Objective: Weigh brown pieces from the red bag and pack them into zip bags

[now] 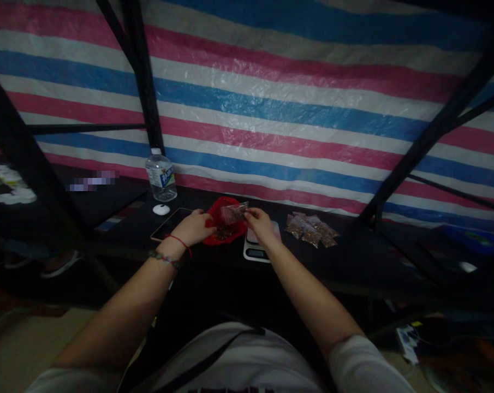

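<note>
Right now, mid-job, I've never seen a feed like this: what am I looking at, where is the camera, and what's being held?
This is one view from a camera worn on a person's head, looking down at their own bare arms. The left hand rests at a red bag. The right hand pinches a small clear packet above it. On the dark table lie a scale, filled packets, a phone and a water bottle.

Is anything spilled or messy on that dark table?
Nothing looks spilled. The water bottle stands upright, the filled little bags lie in a loose heap to the right, and both hands, left hand and right hand, hold a small clear bag over the red bag.
</note>
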